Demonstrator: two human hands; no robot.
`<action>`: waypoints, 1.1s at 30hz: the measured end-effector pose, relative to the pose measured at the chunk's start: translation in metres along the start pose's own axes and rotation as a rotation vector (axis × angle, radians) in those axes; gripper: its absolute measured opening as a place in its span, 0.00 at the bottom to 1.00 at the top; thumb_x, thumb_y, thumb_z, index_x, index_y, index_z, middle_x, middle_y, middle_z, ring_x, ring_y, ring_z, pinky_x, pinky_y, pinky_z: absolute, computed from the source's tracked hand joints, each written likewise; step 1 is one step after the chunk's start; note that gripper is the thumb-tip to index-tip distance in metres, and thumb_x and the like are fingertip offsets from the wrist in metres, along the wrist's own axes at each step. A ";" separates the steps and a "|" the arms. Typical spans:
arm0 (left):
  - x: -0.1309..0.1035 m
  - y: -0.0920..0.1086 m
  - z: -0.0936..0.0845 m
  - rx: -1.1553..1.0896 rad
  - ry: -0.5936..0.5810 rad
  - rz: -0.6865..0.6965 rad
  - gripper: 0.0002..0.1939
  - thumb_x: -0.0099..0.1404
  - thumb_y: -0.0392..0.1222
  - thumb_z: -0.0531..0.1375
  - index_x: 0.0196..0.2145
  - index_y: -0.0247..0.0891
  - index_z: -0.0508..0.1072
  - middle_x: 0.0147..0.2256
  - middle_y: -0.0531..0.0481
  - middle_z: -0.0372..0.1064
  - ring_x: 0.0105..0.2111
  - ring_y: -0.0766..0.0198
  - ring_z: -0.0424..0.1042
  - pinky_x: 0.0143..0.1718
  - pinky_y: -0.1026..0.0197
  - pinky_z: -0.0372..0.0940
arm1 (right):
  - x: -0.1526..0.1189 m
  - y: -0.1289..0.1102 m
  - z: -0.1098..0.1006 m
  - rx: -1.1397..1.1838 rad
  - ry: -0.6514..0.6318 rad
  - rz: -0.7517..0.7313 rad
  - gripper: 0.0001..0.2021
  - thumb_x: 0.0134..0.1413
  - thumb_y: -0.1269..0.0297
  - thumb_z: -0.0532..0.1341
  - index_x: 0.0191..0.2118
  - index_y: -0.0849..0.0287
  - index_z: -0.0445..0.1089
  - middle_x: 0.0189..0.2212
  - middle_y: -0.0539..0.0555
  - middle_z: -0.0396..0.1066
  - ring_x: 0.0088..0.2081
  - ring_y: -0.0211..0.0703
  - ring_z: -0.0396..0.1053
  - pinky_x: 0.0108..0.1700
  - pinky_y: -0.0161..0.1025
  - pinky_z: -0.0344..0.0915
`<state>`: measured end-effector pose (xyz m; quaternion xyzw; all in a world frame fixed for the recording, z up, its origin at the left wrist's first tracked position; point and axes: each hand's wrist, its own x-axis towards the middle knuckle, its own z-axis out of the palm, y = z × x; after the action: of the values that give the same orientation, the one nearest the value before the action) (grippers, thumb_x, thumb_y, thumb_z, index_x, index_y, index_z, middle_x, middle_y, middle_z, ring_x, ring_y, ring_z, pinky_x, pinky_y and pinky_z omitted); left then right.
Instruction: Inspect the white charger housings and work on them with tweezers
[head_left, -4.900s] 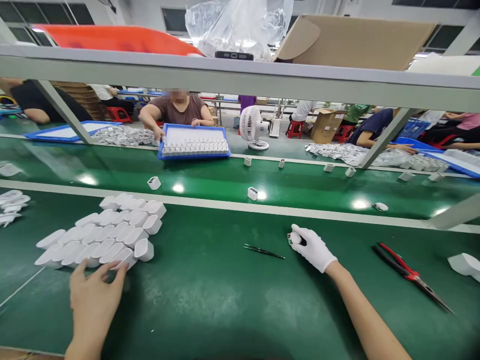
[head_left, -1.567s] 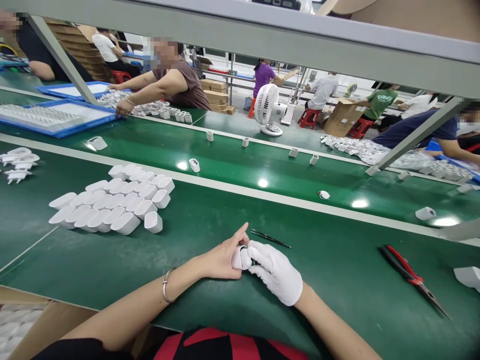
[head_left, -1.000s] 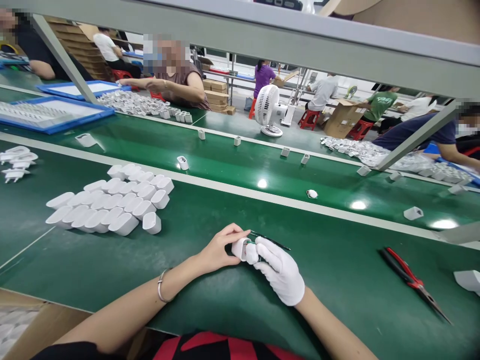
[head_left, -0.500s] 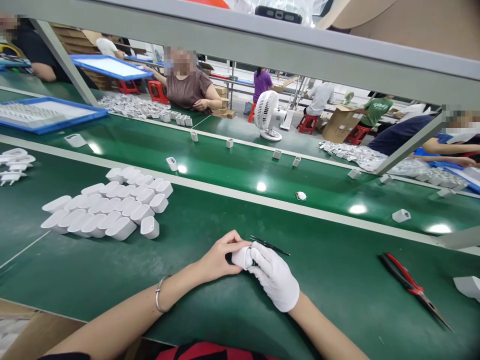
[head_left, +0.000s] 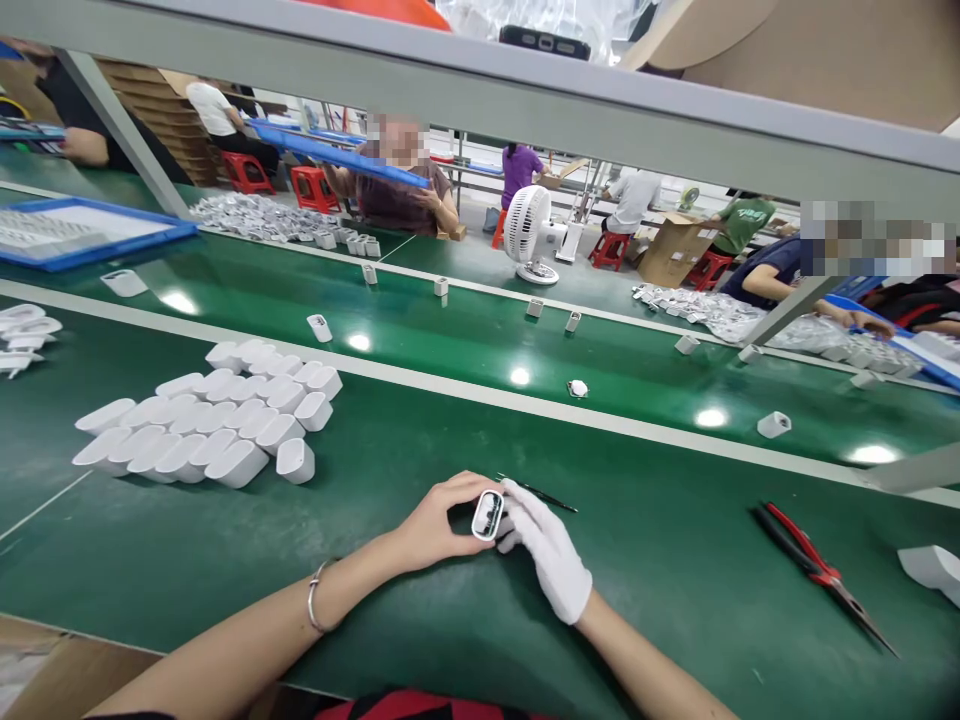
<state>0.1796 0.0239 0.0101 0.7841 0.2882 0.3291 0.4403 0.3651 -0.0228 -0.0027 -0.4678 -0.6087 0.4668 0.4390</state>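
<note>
Between the thumb and fingers of my bare left hand (head_left: 442, 520) is a white plastic charger housing (head_left: 477, 530). Its open end faces me and shows a dark circuit board with a pale part inside. My right hand (head_left: 551, 555), in a white glove, lies against the housing's right side with its fingers stretched out and slightly apart; whether the fingertips press on it is hard to see. Dark tweezers (head_left: 551, 497) lie on the green bench (head_left: 645, 600) just beyond the glove. Many similar white housings (head_left: 240, 462) stand in rows to the left.
Red-and-black long-nose pliers (head_left: 806, 555) lie at right, near a white part (head_left: 930, 570). Beyond a pale divider, a green belt (head_left: 450, 340) carries scattered housings and a small board (head_left: 577, 388). A metal shelf beam (head_left: 480, 90) crosses above. Co-workers sit opposite, near a white fan (head_left: 529, 225).
The housing has turned so that its open end faces me. My right fingers have loosened from that end and straightened beside it. A co-worker opposite has moved a blue-edged tray to the right.
</note>
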 end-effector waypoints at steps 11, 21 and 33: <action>-0.005 -0.001 -0.003 -0.023 -0.011 -0.055 0.35 0.47 0.24 0.50 0.53 0.43 0.62 0.48 0.47 0.62 0.47 0.58 0.61 0.50 0.53 0.58 | 0.016 0.007 -0.047 -0.842 0.133 -0.280 0.11 0.57 0.71 0.52 0.37 0.55 0.70 0.33 0.53 0.72 0.30 0.40 0.68 0.33 0.38 0.66; -0.006 -0.005 -0.002 0.079 -0.027 -0.061 0.33 0.46 0.23 0.50 0.51 0.42 0.63 0.41 0.49 0.64 0.42 0.59 0.63 0.45 0.57 0.61 | 0.003 -0.018 -0.047 -0.929 0.115 -0.494 0.22 0.55 0.77 0.50 0.50 0.47 0.66 0.33 0.50 0.71 0.29 0.38 0.65 0.32 0.35 0.60; -0.005 -0.001 0.002 0.159 -0.161 0.013 0.32 0.45 0.22 0.50 0.49 0.40 0.66 0.38 0.49 0.66 0.40 0.60 0.65 0.43 0.60 0.62 | -0.002 -0.035 -0.027 -1.176 -0.207 -0.204 0.21 0.47 0.80 0.53 0.43 0.47 0.65 0.31 0.46 0.70 0.30 0.37 0.65 0.29 0.32 0.52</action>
<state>0.1776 0.0196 0.0069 0.8424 0.2718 0.2439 0.3962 0.3863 -0.0248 0.0367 -0.5233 -0.8461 0.0508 0.0879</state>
